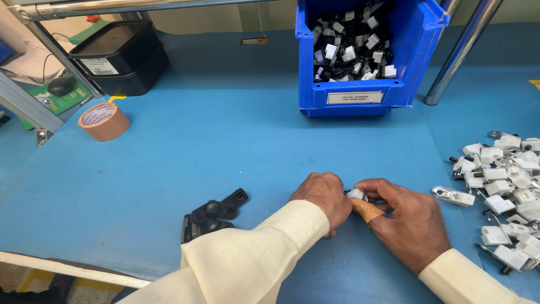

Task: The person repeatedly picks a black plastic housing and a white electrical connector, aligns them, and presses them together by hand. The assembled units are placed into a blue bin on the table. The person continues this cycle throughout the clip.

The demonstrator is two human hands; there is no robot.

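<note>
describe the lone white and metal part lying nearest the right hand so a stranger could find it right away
Start at the heap of white and metal parts along the right edge of the blue table. Just left of it, beside the right hand, lies one white and metal part. Unlike its neighbours, it lies apart from the heap, a silver loop pointing left and a white block to the right.

Blue bin, blue table, tan tape roll, white clips.

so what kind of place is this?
Likely a factory assembly bench: a blue parts bin full of small components, a pile of white clips on the blue worktop, both hands pressing one small part together.
</note>
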